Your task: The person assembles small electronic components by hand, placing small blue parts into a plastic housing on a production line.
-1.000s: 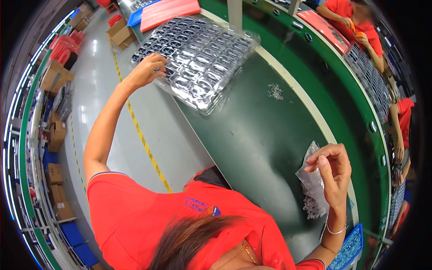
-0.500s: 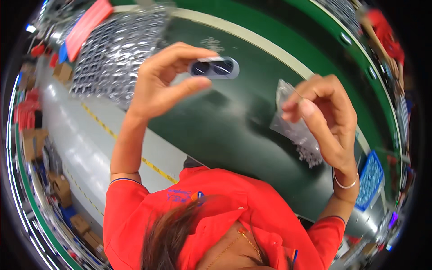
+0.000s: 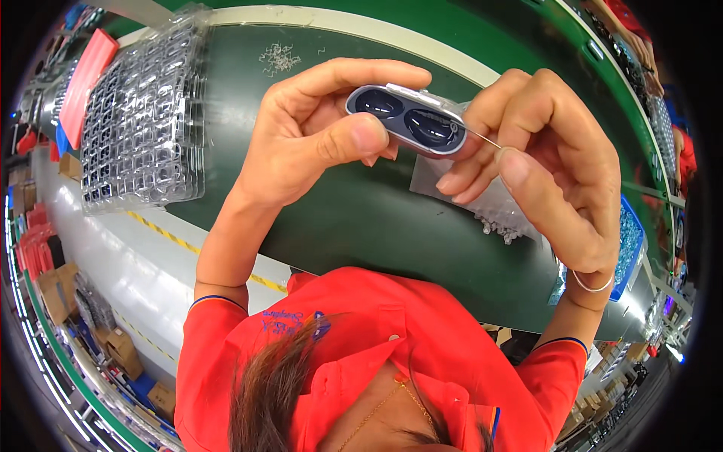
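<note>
Between the thumb and fingers of my left hand (image 3: 290, 143) is an oblong earbud charging case (image 3: 403, 119), tilted, with two glossy dark hollows facing up. My right hand (image 3: 561, 162) pinches a thin metal wire (image 3: 483, 139) between thumb and forefinger. The wire's far end reaches the right end of the case; whether it touches cannot be made out. Below my right hand, a clear plastic bag (image 3: 433, 177) lies on the green table (image 3: 339, 226), partly hidden by the fingers, with small clear pieces (image 3: 503, 227) at its near end.
Several small bent wires (image 3: 279, 58) lie in a pile at the far side. Stacked clear plastic trays (image 3: 143, 128) stand at the left, beside a red slab (image 3: 88, 83). A blue bin (image 3: 631, 245) with small clear parts is at the right. Another person's red sleeve (image 3: 685, 158) shows beyond.
My left hand has moved right with the case, and the case has tilted. My right hand has come closer to it with the wire. The view has shifted a little.
</note>
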### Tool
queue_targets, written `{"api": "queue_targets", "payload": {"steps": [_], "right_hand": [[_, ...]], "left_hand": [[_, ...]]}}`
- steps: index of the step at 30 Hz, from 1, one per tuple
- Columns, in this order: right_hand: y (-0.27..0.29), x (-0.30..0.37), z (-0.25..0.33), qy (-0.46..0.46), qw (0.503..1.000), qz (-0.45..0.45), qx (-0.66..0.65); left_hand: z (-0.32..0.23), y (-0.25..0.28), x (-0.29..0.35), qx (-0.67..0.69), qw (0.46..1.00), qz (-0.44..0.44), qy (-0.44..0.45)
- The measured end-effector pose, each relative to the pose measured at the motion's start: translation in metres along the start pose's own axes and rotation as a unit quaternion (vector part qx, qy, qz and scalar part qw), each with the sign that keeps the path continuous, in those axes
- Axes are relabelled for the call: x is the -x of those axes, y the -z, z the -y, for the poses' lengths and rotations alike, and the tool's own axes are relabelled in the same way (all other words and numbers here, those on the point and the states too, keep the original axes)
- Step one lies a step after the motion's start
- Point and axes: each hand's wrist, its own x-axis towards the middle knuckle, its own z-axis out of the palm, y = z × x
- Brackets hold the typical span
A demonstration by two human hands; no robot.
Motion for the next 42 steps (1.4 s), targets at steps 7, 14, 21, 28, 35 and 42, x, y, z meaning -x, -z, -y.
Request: {"api": "queue_targets", "payload": {"steps": [7, 14, 21, 28, 35, 42], "right_hand": [[-0.013, 0.001, 0.001, -0.011, 0.999, -0.051, 0.01], [-0.02, -0.007, 0.009, 0.013, 0.999, -0.034, 0.001], [-0.017, -0.006, 0.009, -0.014, 1.0, -0.021, 0.015], [-0.004, -0.005, 0.011, 0.058, 0.936, 0.054, 0.343], [0.009, -0.008, -0.007, -0.102, 0.994, 0.042, -0.022], [0.013, -0.012, -0.023, -0.148, 0.98, 0.058, -0.12]], "left_hand": [[0.007, 0.003, 0.0, -0.049, 0.996, 0.001, -0.078], [0.006, 0.006, 0.0, -0.051, 0.995, 0.014, -0.087], [0.0, 0.009, 0.001, -0.081, 0.993, 0.02, -0.08], [0.003, 0.006, 0.002, -0.244, 0.962, -0.009, -0.126], [0.007, 0.009, 0.003, -0.232, 0.967, 0.027, -0.104], [0.01, 0.01, 0.004, -0.231, 0.966, 0.039, -0.112]]}}
